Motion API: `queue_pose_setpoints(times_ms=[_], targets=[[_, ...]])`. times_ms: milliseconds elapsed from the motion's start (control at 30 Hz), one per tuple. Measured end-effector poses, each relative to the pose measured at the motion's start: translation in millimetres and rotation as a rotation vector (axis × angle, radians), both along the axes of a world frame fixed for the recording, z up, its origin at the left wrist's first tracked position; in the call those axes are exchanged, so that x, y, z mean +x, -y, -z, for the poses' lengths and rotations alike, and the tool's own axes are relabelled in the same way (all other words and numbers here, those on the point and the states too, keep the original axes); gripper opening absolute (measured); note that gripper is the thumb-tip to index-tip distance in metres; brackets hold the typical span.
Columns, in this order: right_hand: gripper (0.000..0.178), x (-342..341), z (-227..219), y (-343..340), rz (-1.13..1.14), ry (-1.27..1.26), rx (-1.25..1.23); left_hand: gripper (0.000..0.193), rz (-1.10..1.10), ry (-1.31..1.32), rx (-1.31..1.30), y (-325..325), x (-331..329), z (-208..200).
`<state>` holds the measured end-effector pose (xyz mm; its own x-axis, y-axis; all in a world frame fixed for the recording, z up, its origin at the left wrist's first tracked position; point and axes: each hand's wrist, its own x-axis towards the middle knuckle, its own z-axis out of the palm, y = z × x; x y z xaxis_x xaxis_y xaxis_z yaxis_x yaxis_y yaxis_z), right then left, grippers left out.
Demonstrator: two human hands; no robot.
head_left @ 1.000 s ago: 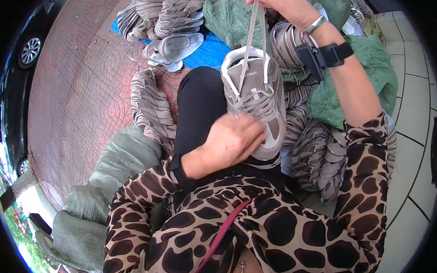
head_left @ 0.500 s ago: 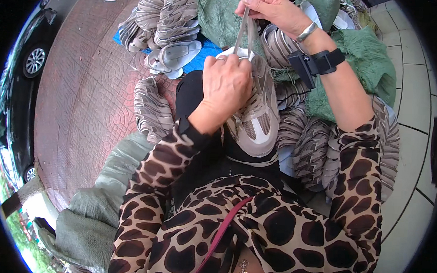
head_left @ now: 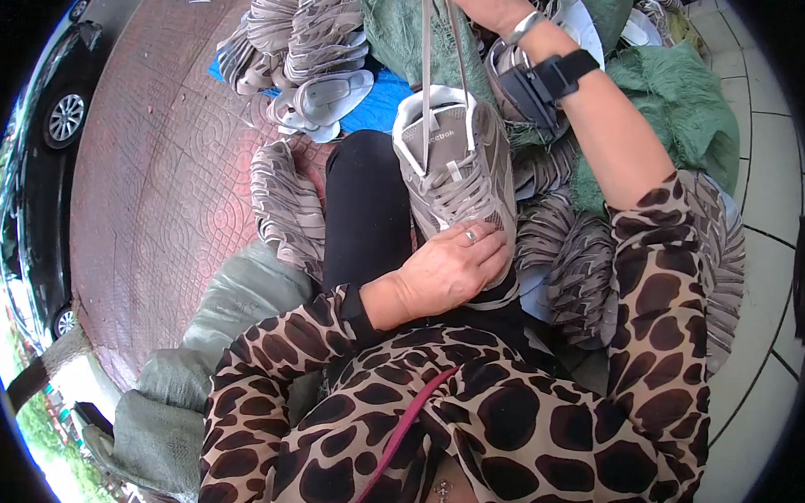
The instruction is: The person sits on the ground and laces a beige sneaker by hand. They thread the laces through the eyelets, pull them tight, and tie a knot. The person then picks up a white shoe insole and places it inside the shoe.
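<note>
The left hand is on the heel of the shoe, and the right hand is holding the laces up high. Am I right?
Not quite: the left hand is over the toe end of the shoe, not the heel. The head view shows it. The right hand is holding the laces up high, as you said.

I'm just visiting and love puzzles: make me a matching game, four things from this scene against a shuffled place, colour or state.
1. Left hand
2. Right hand
3. Shoelaces
4. Car

A. Black, at the picture's left
B. Stretched upward from the sneaker
C. Over the sneaker's toe end
D. Raised, partly cut off by the top edge

Pairs: 1-C, 2-D, 3-B, 4-A
</note>
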<state>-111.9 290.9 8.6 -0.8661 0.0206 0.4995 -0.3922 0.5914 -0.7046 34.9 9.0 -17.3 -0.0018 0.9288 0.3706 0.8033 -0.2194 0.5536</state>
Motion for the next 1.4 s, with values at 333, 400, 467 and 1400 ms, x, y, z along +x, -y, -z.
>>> queue_pose_setpoints(times_ms=[333, 400, 467, 1400], targets=[[0.026, -12, -43, -9, 0.296, 0.443, -0.397, 0.033, -0.735, 0.75, 0.032, -1, -97, 7], [0.027, -20, -57, 1, 0.162, 0.549, -0.527, 0.032, -0.581, 0.52, -0.044, -11, -115, 0], [0.027, -28, -69, 11, 0.083, 0.519, -0.487, 0.029, -0.446, 0.32, -0.022, -16, -126, 5], [0.029, 74, -88, 42, 0.098, 0.445, -0.597, 0.014, -0.667, -0.194, -0.032, 0, -64, -4]])
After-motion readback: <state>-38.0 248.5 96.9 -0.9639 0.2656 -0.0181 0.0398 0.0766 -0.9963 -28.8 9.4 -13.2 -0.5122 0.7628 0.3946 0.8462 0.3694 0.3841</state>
